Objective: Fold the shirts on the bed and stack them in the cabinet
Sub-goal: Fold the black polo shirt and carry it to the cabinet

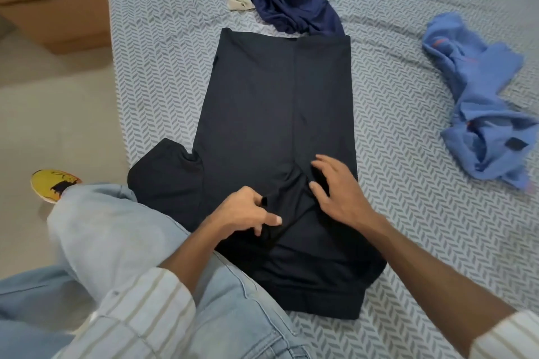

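Only the head view here, and I'd say keep that fold's edge straight and smooth it flat: the left hand (245,210) is pinching a fold of the black shirt (271,114) lying on the bed (408,213), while just right of it the right hand (335,189) is pressing down, fingers spread.

A bed (408,213) fills most of the scene, covered by a pale blue sheet (163,73) printed with a grey herringbone pattern and lightly wrinkled toward the far side. To the left lies a smooth beige floor (58,114). At the far left stands a brown wooden cabinet (55,0). Light is soft and even.
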`<state>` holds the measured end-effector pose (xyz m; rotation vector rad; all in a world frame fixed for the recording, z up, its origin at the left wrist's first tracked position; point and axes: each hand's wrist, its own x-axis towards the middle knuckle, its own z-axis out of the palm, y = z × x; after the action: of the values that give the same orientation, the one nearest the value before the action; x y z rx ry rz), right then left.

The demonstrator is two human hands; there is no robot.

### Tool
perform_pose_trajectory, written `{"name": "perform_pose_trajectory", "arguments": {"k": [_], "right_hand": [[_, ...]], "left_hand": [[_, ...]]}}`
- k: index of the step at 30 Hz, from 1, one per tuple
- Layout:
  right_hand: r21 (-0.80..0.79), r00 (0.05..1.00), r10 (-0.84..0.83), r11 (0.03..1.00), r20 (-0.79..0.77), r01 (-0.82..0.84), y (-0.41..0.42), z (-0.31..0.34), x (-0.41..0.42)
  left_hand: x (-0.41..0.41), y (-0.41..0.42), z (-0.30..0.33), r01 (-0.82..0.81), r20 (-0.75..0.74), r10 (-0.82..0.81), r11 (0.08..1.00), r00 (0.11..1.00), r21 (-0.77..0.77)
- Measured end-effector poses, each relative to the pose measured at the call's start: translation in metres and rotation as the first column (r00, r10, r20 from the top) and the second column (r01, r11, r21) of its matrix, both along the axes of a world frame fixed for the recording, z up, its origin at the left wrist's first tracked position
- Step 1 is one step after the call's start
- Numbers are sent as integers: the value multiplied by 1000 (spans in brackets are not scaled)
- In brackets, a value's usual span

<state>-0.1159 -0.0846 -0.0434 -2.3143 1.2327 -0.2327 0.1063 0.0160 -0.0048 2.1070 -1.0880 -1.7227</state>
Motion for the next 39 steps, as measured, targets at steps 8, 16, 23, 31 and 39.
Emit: {"name": "perform_pose_trajectory", "arguments": {"k": [8,16,23,31,39], "right_hand": [[-21,989,126,992,-78,-128,93,8,-63],[-86,991,127,988,-44,-130,121,14,-85],[-223,988,101,967,-116,-125,121,5,-94],[-200,982,128,968,-142,-155,131,15,-100],[-123,973,99,984,-209,-126,123,29,-93]], "left_hand": [[-11,22,4,-376,8,402,864,916,-336],[-7,25,3,-407,116,452,869,885,-280],[8,40,-5,-359,-79,351,921,933,-151],[16,44,-7,-450,8,469,853,883,-263],[17,48,-6,-208,366,281,951,887,-227]]}}
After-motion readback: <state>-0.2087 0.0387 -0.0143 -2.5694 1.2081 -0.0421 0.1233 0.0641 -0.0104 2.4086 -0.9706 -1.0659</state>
